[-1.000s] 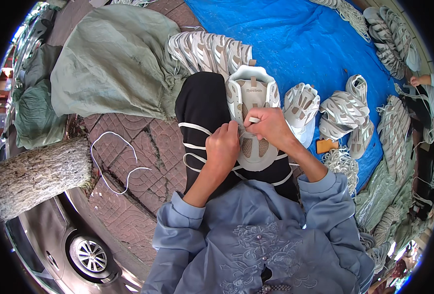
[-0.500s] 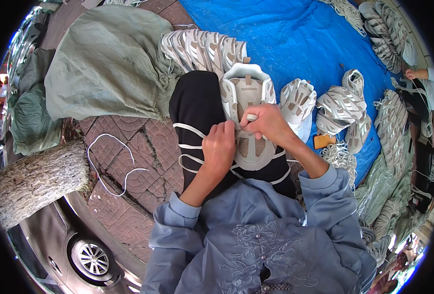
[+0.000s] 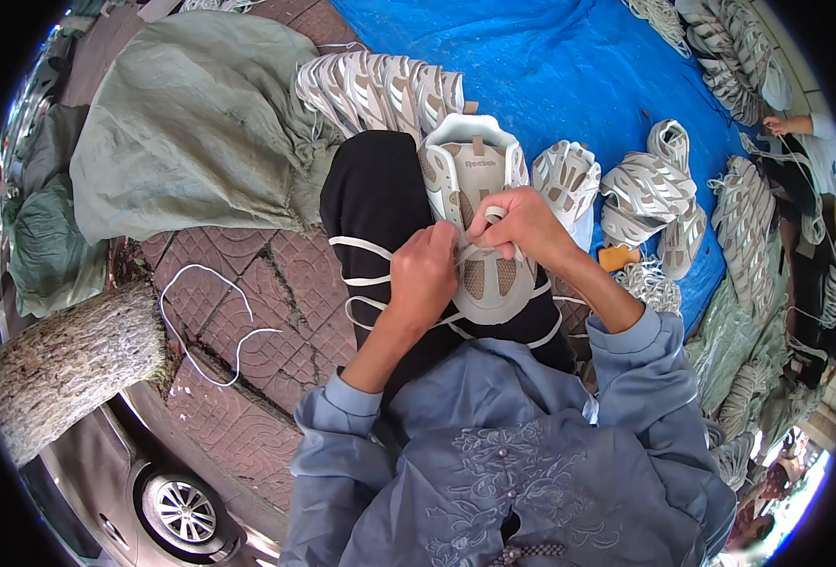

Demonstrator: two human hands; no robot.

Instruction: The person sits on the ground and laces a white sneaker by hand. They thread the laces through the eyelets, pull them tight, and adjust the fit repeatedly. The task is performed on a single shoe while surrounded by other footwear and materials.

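L hand point(image 3: 425, 272) & R hand point(image 3: 520, 227) close tog., fingers point(image 3: 446, 234) curled, forearms point(image 3: 380, 352) angled inward fr. below.

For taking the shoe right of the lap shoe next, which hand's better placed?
Likely the right hand: nearer the neighbouring shoe; the left hand is farther, by the left edge of the lap shoe.

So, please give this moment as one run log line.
shoe: on lap, toe toward person | left hand: curled at its edge | right hand: curled over its middle | white lace strands: across black trousers
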